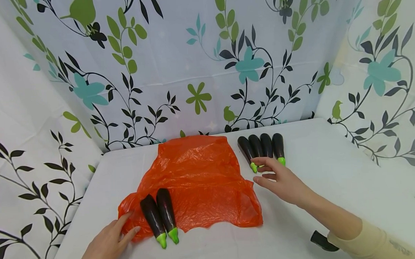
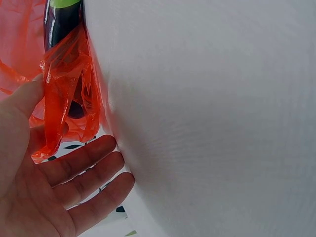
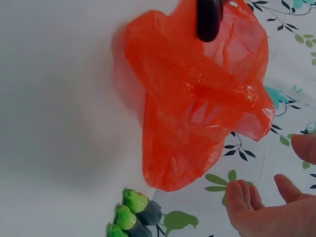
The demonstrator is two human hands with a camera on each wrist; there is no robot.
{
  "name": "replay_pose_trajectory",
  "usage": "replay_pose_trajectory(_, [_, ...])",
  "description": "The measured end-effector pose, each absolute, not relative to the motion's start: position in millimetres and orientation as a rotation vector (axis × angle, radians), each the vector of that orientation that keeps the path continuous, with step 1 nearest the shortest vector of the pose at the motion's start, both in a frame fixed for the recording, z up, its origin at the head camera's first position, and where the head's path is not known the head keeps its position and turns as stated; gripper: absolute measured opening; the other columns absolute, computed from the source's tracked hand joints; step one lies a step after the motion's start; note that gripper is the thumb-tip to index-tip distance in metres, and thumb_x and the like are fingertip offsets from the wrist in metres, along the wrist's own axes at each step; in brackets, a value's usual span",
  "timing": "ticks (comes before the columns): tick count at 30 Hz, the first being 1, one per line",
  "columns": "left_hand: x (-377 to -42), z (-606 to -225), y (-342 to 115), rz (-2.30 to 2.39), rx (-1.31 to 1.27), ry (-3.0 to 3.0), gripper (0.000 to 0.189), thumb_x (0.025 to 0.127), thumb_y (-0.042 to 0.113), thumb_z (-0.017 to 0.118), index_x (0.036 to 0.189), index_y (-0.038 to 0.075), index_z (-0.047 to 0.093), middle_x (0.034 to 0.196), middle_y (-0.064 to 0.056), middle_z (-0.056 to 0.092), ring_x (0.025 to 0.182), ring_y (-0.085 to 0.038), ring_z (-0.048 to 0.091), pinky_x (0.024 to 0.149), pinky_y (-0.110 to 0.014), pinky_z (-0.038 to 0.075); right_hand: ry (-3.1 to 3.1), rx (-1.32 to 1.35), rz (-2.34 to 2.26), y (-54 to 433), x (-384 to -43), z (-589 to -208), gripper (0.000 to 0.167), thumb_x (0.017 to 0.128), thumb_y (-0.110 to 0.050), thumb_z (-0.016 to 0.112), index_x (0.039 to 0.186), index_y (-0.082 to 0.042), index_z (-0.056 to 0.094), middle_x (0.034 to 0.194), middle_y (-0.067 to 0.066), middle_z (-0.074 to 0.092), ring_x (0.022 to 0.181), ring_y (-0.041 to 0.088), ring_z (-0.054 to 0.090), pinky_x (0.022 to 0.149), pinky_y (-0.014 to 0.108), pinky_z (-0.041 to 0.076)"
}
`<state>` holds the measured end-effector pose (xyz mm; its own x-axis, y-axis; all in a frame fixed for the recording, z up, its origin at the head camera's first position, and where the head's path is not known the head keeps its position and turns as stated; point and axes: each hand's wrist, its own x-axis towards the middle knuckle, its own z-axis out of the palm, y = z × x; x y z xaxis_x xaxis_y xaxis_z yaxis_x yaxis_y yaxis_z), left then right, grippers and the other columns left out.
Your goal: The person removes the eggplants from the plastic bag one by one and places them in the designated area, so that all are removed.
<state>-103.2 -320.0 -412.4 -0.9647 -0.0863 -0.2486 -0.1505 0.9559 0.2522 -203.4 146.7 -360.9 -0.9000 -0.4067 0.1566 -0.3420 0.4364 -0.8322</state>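
Observation:
An orange-red plastic bag (image 1: 202,175) lies spread on the white table. Two dark eggplants with bright green stems, the left one (image 1: 153,217) and the right one (image 1: 166,211), lie side by side over its near left part. My left hand (image 1: 106,239) pinches the bag's left edge between thumb and index finger; in the left wrist view its other fingers are extended (image 2: 94,168). My right hand (image 1: 281,182) hovers at the stem ends of several more eggplants (image 1: 261,146) lined up at the back right, its fingers spread apart and holding nothing.
A white tabletop (image 1: 332,171) surrounds the bag. Behind and beside it hangs a white curtain (image 1: 171,69) printed with leaves and flowers. A short black object (image 1: 324,241) shows beside the right sleeve (image 1: 376,238).

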Motion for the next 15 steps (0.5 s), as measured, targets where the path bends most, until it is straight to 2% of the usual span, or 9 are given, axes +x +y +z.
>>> replay_pose_trajectory(15, [-102.5, -412.7, -319.2, 0.386, -0.186, 2.875, 0.083, 0.089, 0.064, 0.056, 0.137, -0.003, 0.048, 0.107, -0.014, 0.063, 0.09, -0.028, 0.061, 0.084, -0.058, 0.053, 2.538, -0.811, -1.513, 136.3, -188.7, -358.2, 0.05, 0.093, -0.016, 0.068, 0.139, -0.012, 0.049, 0.137, 0.01, 0.051, 0.118, 0.028, 0.054, 0.094, 0.042, 0.053])
